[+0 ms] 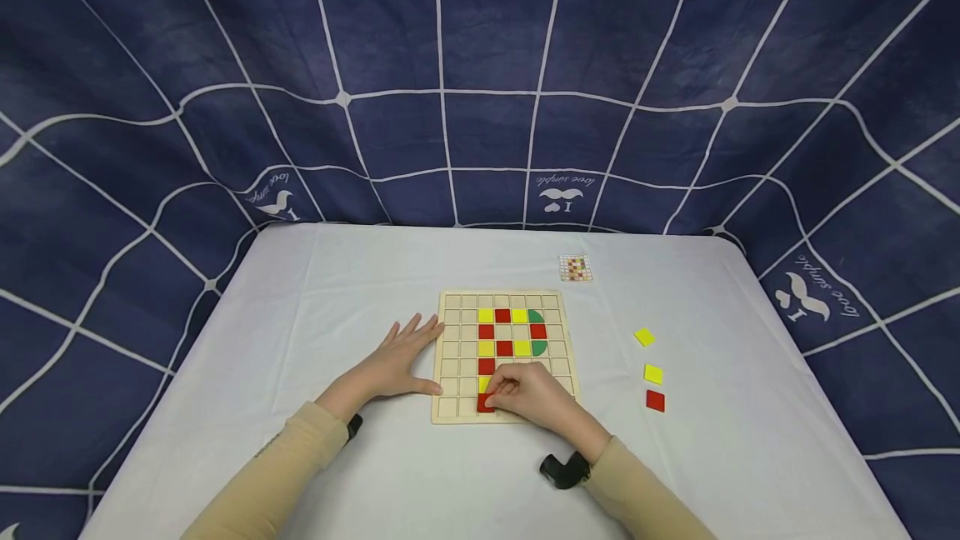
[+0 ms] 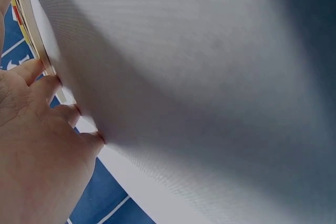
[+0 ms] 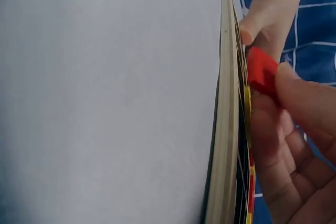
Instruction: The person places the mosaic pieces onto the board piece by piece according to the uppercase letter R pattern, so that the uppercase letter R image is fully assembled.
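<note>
From the head camera, a right hand [image 1: 534, 397] is pinching a small red square wooden tile [image 1: 486, 404] at the bottom row of a gridded wooden board [image 1: 447, 357] on the white surface [image 1: 322, 290]; the left hand [image 1: 397, 359] is lying flat, fingers straight, steadying the board's edge. The left wrist view is showing those fingers [image 2: 37, 72] spread beside the board. The right wrist view is showing the tile, seemingly light, stiff and best taken by its edges, gripped between fingertips.

One wooden grid board [image 1: 498, 300]. On it, four yellow tiles [image 1: 486, 316], six red tiles [image 1: 502, 316], two green half-round pieces [image 1: 536, 317]. Loose on the tablecloth [image 1: 300, 315]: two yellow tiles [image 1: 644, 337], one red tile [image 1: 656, 401]. One small pattern card [image 1: 575, 268]. Two hands [image 1: 393, 361].
</note>
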{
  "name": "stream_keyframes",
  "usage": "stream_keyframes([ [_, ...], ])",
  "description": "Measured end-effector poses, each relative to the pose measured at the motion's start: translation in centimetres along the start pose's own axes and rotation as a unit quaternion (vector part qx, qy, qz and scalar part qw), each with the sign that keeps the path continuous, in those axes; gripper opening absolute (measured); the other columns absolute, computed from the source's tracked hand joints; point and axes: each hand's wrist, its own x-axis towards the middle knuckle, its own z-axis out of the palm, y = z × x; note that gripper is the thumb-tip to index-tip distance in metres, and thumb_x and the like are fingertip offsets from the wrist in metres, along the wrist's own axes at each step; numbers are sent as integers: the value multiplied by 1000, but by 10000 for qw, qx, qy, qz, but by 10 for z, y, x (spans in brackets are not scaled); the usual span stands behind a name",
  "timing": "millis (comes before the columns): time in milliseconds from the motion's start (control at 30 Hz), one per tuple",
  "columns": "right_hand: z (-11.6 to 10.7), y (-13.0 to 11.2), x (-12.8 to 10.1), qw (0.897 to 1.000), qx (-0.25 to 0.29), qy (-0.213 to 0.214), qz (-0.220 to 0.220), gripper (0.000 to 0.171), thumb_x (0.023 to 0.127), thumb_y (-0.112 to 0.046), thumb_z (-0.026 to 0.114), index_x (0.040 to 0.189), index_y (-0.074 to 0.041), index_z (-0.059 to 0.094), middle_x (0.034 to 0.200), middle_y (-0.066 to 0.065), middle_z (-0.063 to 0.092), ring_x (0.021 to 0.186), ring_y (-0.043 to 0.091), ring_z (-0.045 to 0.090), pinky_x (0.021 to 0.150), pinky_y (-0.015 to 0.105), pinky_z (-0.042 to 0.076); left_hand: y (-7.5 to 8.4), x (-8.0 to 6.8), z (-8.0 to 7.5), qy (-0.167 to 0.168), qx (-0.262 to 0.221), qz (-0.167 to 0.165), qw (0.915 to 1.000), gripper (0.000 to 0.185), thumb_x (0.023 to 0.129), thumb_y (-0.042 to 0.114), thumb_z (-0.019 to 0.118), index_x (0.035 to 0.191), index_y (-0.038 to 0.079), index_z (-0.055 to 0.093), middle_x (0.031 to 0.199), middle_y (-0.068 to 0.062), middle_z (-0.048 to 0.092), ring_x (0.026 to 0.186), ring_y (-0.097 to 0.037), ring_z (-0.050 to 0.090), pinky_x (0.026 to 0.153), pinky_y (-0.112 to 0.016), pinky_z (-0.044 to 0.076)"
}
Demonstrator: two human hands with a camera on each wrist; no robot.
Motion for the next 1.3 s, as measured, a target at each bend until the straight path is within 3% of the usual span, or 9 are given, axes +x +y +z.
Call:
stream_keyframes([
  [733,3,-4,1,9941,-1072,42,-146,10,80,-17,82,79,-18,73,69,-13,57,64,0,50,58,16,46,-2,1,2,24,46,-26,10000,110,71,59,80,156,10,29,165,-8,19,154,-36,7,123,-59,6],
  [967,2,-4,-2,9929,-1170,118,-194,10,80,-15,82,79,-18,73,72,-13,56,65,0,49,58,15,46,-4,1,3,8,16,-14,10000,110,71,59,80,156,10,29,165,-9,19,154,-36,6,123,-60,6],
  [1167,-27,4,-8,9949,-794,582,228,7,83,-17,80,86,-18,74,77,-10,59,68,5,53,59,18,47,-2,1,2,-5,25,-21,10000,110,71,59,80,156,10,28,165,-9,19,154,-36,6,123,-60,6],
  [1300,-61,19,-14,9885,-700,1153,684,9,84,-15,79,92,-14,74,84,-5,63,74,11,56,64,19,49,-2,1,2,-3,38,-41,10000,110,71,59,80,156,10,29,165,-9,20,154,-36,6,123,-60,6],
])
